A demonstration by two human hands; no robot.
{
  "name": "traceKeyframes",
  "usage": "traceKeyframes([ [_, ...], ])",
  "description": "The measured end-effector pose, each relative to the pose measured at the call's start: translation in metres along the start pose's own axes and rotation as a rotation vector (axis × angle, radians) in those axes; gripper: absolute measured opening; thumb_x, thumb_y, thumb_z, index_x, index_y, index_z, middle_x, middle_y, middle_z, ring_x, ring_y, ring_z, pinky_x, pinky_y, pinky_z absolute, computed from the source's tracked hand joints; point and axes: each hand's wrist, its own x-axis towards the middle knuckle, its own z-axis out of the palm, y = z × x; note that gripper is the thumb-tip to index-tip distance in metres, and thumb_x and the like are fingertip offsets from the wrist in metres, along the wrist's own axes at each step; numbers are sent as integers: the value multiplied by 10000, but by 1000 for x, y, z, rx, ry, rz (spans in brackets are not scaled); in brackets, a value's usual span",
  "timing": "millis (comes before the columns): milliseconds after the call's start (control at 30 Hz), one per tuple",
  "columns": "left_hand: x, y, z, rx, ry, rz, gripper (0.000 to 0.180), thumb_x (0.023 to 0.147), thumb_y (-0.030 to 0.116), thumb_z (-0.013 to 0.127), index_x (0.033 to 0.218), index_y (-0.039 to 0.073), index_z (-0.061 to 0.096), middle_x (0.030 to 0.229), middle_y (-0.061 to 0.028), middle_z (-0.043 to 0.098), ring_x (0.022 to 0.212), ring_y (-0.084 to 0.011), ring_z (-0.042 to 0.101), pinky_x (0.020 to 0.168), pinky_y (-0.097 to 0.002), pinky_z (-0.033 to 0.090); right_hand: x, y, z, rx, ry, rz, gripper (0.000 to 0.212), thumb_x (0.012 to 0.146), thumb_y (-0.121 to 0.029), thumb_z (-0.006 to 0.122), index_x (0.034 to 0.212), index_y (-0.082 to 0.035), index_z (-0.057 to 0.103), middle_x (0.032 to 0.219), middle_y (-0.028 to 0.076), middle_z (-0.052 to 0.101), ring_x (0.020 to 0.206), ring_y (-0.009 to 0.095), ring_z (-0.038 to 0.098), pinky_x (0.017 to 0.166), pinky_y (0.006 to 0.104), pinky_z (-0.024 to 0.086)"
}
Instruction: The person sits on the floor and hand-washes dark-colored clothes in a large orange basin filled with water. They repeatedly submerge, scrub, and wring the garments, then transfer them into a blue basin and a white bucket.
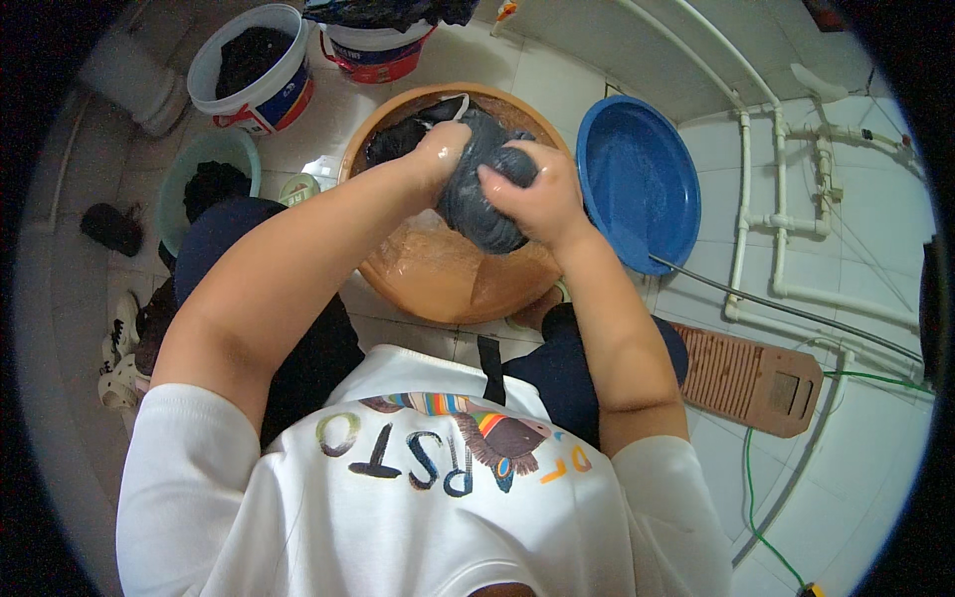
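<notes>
A white tiled floor (875,438) carries everything. At upper centre stands an orange basin (438,284), with a blue basin (637,179) tilted just to its right. Two white buckets (261,95) stand at upper left, a green tub (189,164) below them. A brown washboard (756,378) lies at right, beside a green hose (748,478). What may be sandals (119,343) lie at left.

Blue-red labels on white buckets (267,99)

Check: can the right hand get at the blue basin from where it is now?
Probably yes. The blue basin sits just right of the orange tub, nothing lying between. But the right hand is gripping the wet dark cloth with the left hand, so it must let go first.
</notes>
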Motion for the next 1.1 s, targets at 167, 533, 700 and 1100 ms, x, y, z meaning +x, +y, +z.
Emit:
traceKeyframes([
  [167, 18, -4, -15, 551, 182, 139, 316, 782, 171, 416, 913, -67, 576, 910, -198, 590, 812, -299, 582, 743, -381, 432, -2, 7, 16, -217, -6, -149, 209, 629, -152, 686, 701, 12, 580, 651, 158, 569, 584, 236, 563, 572, 301, 440],
  [533, -17, 83, -92, 581, 307, 502, 378, 777, 90, 462, 1145, 24, 514, 977, -166, 601, 839, -309, 593, 753, -371, 473, 5, 69, 18, 257, 57, 610, 504, 828, -358, 538, 1195, -27, 443, 1138, 84, 496, 1022, 189, 478, 818, 299, 400],
  [700, -65, 121, -182, 1528, 672, 454, 352, 732, 31, 488, 1075, 61, 561, 932, -191, 615, 858, -295, 593, 768, -349, 446, -2, 86, 17, 322, 12, 717, 462, 839, -339, 528, 1166, -22, 454, 1073, 99, 537, 906, 178, 531, 686, 289, 456],
  [1100, -71, 114, -216, 1216, 448, 585, 434, 789, 136, 577, 1208, 98, 469, 1142, -153, 538, 1030, -264, 538, 836, -348, 448, -14, 142, 42, -70, -191, 611, 356, 800, -288, 565, 1038, -24, 566, 984, 130, 591, 915, 221, 553, 788, 316, 432],
])
